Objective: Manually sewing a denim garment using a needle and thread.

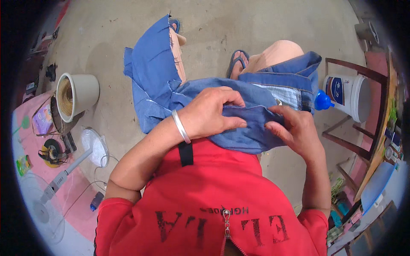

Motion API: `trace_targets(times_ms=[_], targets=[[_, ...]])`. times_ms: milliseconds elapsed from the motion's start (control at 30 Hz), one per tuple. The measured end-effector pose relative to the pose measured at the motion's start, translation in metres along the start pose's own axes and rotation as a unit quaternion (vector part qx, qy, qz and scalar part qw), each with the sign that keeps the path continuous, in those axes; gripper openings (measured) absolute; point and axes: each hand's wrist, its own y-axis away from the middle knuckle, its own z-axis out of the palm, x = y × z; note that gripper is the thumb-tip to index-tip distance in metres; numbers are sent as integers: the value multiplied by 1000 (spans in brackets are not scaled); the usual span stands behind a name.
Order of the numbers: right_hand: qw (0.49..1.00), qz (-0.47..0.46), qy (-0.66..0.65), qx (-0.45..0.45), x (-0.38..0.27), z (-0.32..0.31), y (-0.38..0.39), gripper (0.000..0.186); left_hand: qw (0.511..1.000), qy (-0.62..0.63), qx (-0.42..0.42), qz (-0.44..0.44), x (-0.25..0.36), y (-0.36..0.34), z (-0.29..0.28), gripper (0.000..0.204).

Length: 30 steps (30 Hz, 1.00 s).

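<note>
Blue denim cloth [260,128] with frayed edges lies gathered across my lap and hangs over my left knee. My left hand [209,110], with a silver bangle on its wrist, is curled around the cloth, a fold lying between thumb and fingers. To its right, my right hand [298,128] pinches the same raised edge between thumb and fingertips. A pale, whitish section of denim [284,96] and a thick stitched waistband [294,70] spread over my right knee. A small round metal button [279,102] shows just above my right fingers.
At right, a white bucket [363,100] stands beside a dark wooden chair [356,64], with a blue plastic object [323,100] near my knee. At left are a cream bin [87,94], a standing fan [55,185] with a wrapped base, and a cable on the floor.
</note>
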Motion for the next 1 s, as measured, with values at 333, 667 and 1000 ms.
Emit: trace_targets(times_ms=[333, 667, 1000], targets=[[999, 2, 3, 50, 0, 7, -3, 23, 998, -5, 65, -8, 6, 10, 6, 16], [994, -79, -20, 71, -6, -7, -14, 11, 993, 50, 108, 2, 0, 6, 0, 15], [991, 110, -77, 28, -6, -1, -19, 18, 979, 147, 78, -118, -21, 2, 23, 17]])
